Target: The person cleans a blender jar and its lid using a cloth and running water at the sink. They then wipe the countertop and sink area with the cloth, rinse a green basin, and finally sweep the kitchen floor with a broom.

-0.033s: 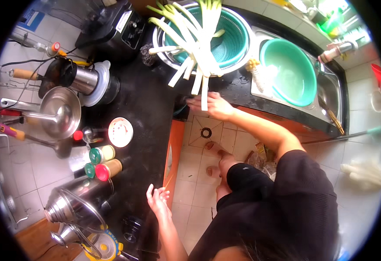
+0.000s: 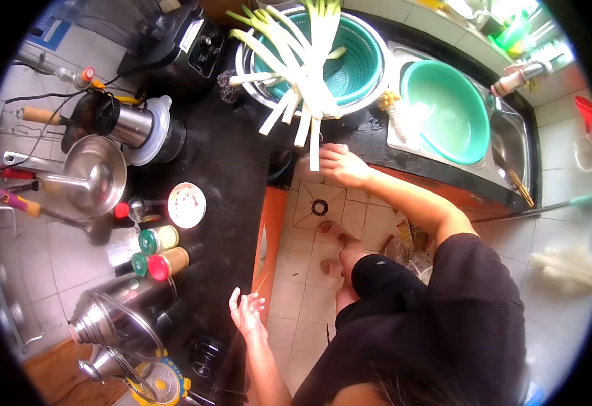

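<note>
A bundle of long green onions (image 2: 303, 74) lies across a teal colander (image 2: 360, 57) set in a metal bowl, with the white ends hanging over the black counter (image 2: 232, 169). My right hand (image 2: 342, 166) rests palm down at the counter's edge, its fingertips touching the lowest white stalk end without closing on it. My left hand (image 2: 245, 312) hovers with its fingers spread beside the counter edge, near the orange cabinet front (image 2: 267, 230), and holds nothing.
A green basin (image 2: 448, 108) sits in the steel sink (image 2: 509, 145). On the counter stand a blender (image 2: 140, 128), a metal ladle bowl (image 2: 93, 176), spice jars (image 2: 161, 250), a round white lid (image 2: 186, 205), a steel kettle (image 2: 117, 311) and a black appliance (image 2: 181, 44). Below is a tiled floor with a drain (image 2: 319, 207).
</note>
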A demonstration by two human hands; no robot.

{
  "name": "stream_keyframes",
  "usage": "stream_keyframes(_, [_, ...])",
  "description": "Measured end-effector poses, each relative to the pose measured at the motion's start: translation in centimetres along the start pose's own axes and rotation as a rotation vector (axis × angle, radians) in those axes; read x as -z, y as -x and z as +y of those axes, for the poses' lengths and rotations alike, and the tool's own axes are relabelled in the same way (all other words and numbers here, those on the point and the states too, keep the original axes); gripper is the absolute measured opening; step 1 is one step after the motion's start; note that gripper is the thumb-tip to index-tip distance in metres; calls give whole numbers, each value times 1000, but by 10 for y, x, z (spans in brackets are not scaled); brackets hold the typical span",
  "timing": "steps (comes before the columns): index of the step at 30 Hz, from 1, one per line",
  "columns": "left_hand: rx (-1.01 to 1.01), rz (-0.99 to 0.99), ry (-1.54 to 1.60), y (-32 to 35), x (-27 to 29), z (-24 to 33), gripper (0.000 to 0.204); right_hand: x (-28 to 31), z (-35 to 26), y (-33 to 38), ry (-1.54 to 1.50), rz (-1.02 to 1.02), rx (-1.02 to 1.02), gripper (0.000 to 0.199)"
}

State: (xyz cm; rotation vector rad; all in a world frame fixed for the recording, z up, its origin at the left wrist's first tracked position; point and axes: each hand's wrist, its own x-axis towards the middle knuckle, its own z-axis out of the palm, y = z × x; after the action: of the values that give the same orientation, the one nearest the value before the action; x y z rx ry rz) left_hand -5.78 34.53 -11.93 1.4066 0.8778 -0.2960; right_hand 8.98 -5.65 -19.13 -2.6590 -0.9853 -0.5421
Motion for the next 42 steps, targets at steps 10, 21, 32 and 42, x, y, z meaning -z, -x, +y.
stream_keyframes(10, [-62,-326,-243,50,-26,-39,31,27,-8,77,206,204,-644,47])
stream_keyframes(21, [-116,-510,-454,59,-25,-66,31,156,-42,340,355,168,-1023,30])
stream_keyframes(32, [-52,-232,-513,84,55,-89,28,185,5,457,520,538,-1634,34])
stream_keyframes(42, [-192,-748,-647,73,-228,-49,28,92,-37,249,213,452,-1042,42])
